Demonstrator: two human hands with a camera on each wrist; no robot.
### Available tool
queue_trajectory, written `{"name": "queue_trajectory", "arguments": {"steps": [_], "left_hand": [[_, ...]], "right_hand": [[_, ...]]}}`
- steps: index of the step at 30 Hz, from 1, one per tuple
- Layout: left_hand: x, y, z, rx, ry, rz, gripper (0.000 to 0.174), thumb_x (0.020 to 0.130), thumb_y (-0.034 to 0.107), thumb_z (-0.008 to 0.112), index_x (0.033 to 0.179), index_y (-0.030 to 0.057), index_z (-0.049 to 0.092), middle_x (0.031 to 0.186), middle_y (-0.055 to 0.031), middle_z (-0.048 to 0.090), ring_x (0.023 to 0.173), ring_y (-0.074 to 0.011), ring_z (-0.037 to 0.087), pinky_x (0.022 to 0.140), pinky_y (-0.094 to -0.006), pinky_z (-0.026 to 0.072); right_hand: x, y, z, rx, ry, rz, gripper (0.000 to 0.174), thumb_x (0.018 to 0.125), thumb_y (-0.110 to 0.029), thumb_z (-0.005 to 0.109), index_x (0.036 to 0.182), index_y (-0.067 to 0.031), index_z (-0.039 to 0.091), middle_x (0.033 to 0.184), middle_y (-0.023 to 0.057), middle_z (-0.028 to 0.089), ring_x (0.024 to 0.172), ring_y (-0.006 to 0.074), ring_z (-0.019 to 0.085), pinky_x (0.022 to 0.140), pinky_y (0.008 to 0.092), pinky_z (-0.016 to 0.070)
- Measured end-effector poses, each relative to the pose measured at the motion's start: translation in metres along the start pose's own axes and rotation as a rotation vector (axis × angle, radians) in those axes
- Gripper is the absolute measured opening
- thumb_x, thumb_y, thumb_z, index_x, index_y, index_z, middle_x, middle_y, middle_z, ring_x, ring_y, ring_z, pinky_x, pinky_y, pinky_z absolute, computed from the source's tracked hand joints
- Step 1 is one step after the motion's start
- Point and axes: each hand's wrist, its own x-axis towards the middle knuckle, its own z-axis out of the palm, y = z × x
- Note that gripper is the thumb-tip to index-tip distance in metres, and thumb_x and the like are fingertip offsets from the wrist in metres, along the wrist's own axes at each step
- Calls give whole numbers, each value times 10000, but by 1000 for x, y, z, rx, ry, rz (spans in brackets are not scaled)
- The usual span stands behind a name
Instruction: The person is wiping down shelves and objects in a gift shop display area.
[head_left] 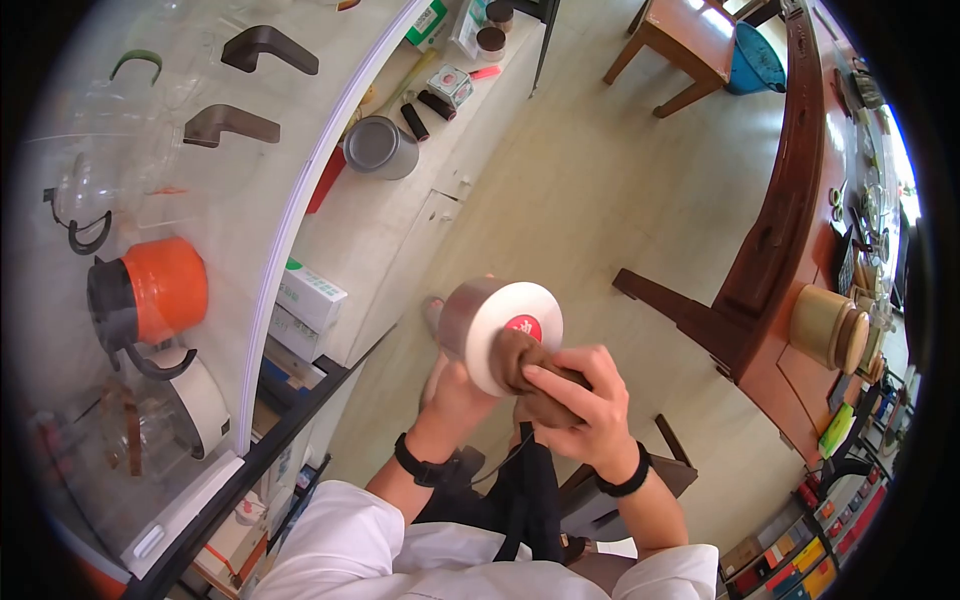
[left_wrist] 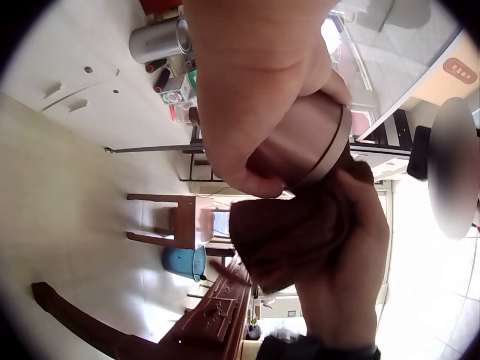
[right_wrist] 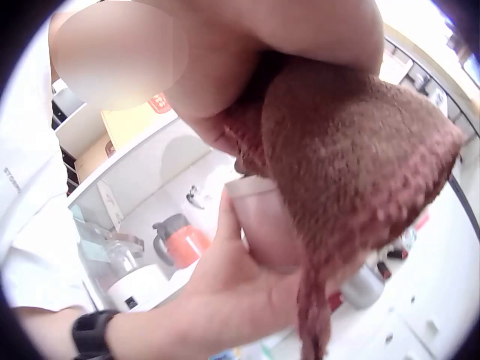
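A round metallic canister [head_left: 466, 318] with a pale end and a red round label is gripped around its side by my left hand [head_left: 458, 392]. My right hand [head_left: 590, 400] pinches a bunched brown cloth [head_left: 520, 362] and presses it against the pale end, beside the label. In the left wrist view, left fingers curl round the canister [left_wrist: 304, 139], and the cloth [left_wrist: 292, 232] lies along its rim in the right hand [left_wrist: 352, 262]. The right wrist view shows the cloth [right_wrist: 345, 150] hanging from the right hand, partly hiding the canister [right_wrist: 262, 225].
On the left, a glass showcase holds an orange-and-black pot [head_left: 165, 290] and glassware. A grey canister [head_left: 380, 148] and small boxes stand on the white cabinet [head_left: 400, 215]. A wooden stool [head_left: 685, 40], a blue bucket [head_left: 755, 60] and a dark red wooden table [head_left: 775, 210] are beyond.
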Motion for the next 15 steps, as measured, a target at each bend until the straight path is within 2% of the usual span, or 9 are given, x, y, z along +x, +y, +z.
{"name": "queue_trajectory", "arguments": {"steps": [3, 5, 8, 9, 10, 12, 13, 14, 15], "left_hand": [[-4, -4, -2, 60, 20, -50, 1087, 723, 502, 846, 1530, 136, 217, 1486, -78, 405, 1378, -256, 419, 1156, -448, 342], [-5, -14, -6, -7, 1, -90, 1017, 784, 523, 787, 1536, 132, 224, 1497, -77, 393, 1383, -244, 404, 1166, -432, 327], [-2, -3, 6, 128, -38, -10, 890, 866, 491, 712, 1535, 141, 240, 1489, -83, 397, 1376, -232, 405, 1156, -410, 339], [-1, 5, 12, 16, 225, -130, 892, 857, 474, 714, 1537, 157, 232, 1480, -76, 407, 1360, -231, 426, 1142, -414, 362], [-3, 3, -7, -25, -32, -64, 976, 807, 489, 755, 1547, 169, 206, 1483, -67, 409, 1359, -232, 433, 1135, -426, 375], [1, 5, -5, 52, -14, -79, 1082, 739, 493, 820, 1552, 165, 186, 1491, -72, 401, 1373, -251, 422, 1139, -448, 373], [-1, 0, -5, 38, 28, -81, 1129, 705, 469, 857, 1553, 159, 179, 1490, -84, 400, 1384, -261, 412, 1146, -452, 365], [-2, -6, -2, 19, 18, -83, 1111, 717, 436, 860, 1550, 151, 183, 1481, -85, 408, 1387, -252, 409, 1152, -444, 359], [-4, -14, -3, -14, 10, -91, 1054, 747, 422, 838, 1543, 144, 207, 1472, -86, 419, 1378, -253, 419, 1140, -442, 374]], "right_hand": [[-5, 18, 0, -99, 145, 111, 525, 574, 15, 750, 1084, -105, 727, 989, 97, 604, 851, 289, 592, 736, 382, 508], [15, 24, 2, -142, 257, 154, 522, 574, 19, 751, 1081, -103, 727, 992, 95, 605, 852, 285, 593, 740, 387, 509], [19, 6, 7, 4, 81, -131, 517, 585, 28, 738, 1085, -105, 730, 1007, 103, 616, 857, 282, 603, 744, 392, 510], [9, 0, 8, 44, 8, -144, 514, 581, 16, 737, 1080, -104, 731, 1013, 109, 622, 853, 281, 611, 748, 394, 512], [0, 2, 7, 33, 14, -105, 513, 577, 14, 736, 1077, -102, 731, 1011, 109, 622, 849, 282, 612, 749, 393, 513], [-16, 18, -2, 11, 24, -30, 512, 571, 10, 733, 1072, -98, 731, 1007, 108, 622, 842, 285, 613, 751, 391, 515], [-17, 22, -5, -55, 100, 132, 503, 576, 10, 713, 1070, -87, 729, 992, 107, 624, 838, 296, 611, 752, 389, 518], [-9, 24, -7, -112, 180, 229, 506, 584, 4, 703, 1081, -82, 726, 987, 109, 622, 844, 307, 606, 748, 393, 517], [6, 22, -7, -123, 219, 182, 503, 581, -2, 710, 1077, -86, 726, 984, 108, 622, 846, 304, 603, 744, 390, 515]]}}
